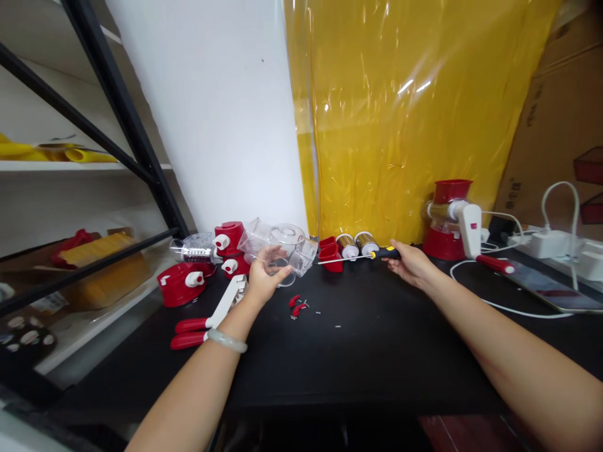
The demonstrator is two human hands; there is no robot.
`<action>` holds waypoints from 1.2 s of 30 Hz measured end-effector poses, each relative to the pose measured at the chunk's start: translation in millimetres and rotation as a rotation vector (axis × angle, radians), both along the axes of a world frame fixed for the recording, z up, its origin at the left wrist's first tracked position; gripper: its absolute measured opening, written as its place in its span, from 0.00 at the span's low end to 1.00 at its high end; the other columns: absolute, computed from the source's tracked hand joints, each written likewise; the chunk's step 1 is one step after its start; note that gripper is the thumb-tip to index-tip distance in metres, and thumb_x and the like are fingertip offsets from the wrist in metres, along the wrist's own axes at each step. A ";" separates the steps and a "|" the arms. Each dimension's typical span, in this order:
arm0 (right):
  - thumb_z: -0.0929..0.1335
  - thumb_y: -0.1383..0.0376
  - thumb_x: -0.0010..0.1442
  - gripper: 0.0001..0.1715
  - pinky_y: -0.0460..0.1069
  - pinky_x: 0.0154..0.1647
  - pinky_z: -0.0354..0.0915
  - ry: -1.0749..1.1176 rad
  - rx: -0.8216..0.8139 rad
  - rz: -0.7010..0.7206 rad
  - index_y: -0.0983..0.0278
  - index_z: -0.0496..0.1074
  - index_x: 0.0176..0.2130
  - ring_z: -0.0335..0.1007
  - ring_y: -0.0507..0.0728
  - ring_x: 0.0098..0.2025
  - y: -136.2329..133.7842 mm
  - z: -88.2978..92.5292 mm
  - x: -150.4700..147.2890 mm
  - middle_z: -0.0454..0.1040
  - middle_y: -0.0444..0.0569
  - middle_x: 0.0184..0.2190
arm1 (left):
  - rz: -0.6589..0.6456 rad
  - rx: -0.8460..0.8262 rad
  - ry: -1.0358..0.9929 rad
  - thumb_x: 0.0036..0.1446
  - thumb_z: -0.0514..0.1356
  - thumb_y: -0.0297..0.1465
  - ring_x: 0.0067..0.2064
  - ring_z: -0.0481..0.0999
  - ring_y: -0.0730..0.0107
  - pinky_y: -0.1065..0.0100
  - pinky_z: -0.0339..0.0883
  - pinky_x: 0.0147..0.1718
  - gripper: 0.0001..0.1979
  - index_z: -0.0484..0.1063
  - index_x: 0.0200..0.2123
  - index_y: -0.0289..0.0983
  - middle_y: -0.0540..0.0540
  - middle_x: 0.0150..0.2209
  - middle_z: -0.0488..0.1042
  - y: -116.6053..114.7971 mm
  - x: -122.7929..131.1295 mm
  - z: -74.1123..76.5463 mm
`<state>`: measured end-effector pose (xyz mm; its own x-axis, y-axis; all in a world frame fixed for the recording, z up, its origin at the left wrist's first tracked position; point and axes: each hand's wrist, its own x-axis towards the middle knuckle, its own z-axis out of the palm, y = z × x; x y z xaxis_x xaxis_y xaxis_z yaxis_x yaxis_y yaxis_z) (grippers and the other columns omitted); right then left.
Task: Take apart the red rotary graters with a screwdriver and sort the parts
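My left hand (266, 276) is closed around a clear plastic grater housing (304, 256), raised above the black table. In my right hand (411, 265) is a screwdriver (387, 252) with a black and yellow handle. Its long shaft points left, and the tip is close to the housing; whether they touch I cannot tell. Small red parts (296, 307) and several loose screws (338, 326) lie below the housing. Behind the shaft stand a red hopper (331, 251) and two metal grater drums (347, 247). White crank handles (228, 301) with red grips rest beside my left wrist.
Red grater bases (181, 285) with white knobs stand at the left. An assembled rotary grater (447, 220) is at the back right, near a phone (541, 285), white cables and a charger (549, 243). A black-framed shelf (160, 182) borders the left side; yellow film (409, 125) hangs behind.
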<state>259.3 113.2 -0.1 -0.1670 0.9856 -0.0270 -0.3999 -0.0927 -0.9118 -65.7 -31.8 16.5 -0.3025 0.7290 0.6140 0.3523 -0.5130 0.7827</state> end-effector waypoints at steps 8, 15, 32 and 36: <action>0.65 0.66 0.66 0.12 0.40 0.14 0.64 -0.230 0.062 0.012 0.65 0.65 0.29 0.65 0.47 0.13 -4.4 -3.3 -1.9 0.72 0.45 0.15 | -0.008 -0.098 -0.158 0.40 0.69 0.47 0.46 0.77 0.55 0.60 0.76 0.36 0.33 0.65 0.45 0.35 0.38 0.45 0.74 7.6 3.5 -3.7; 0.65 0.65 0.66 0.12 0.40 0.13 0.62 -0.349 0.117 -0.013 0.65 0.65 0.30 0.64 0.47 0.12 -4.2 -2.2 -1.3 0.73 0.46 0.15 | 0.323 -0.228 0.418 0.38 0.71 0.48 0.47 0.77 0.51 0.53 0.72 0.46 0.36 0.69 0.48 0.36 0.38 0.45 0.77 -0.6 12.4 -3.4; 0.65 0.64 0.65 0.12 0.40 0.13 0.62 -0.402 0.146 -0.002 0.64 0.64 0.29 0.64 0.48 0.12 -3.4 -4.0 -1.2 0.73 0.46 0.16 | 0.209 -0.249 0.779 0.42 0.69 0.49 0.56 0.71 0.48 0.51 0.63 0.56 0.40 0.65 0.57 0.37 0.36 0.54 0.70 4.1 13.5 -19.0; 0.67 0.64 0.63 0.12 0.40 0.12 0.61 -0.376 0.145 -0.008 0.64 0.64 0.28 0.64 0.48 0.12 -4.2 -3.7 -1.3 0.72 0.45 0.15 | 0.166 -0.240 0.724 0.41 0.70 0.46 0.59 0.67 0.44 0.46 0.60 0.58 0.43 0.61 0.59 0.37 0.33 0.58 0.67 8.6 12.8 -24.6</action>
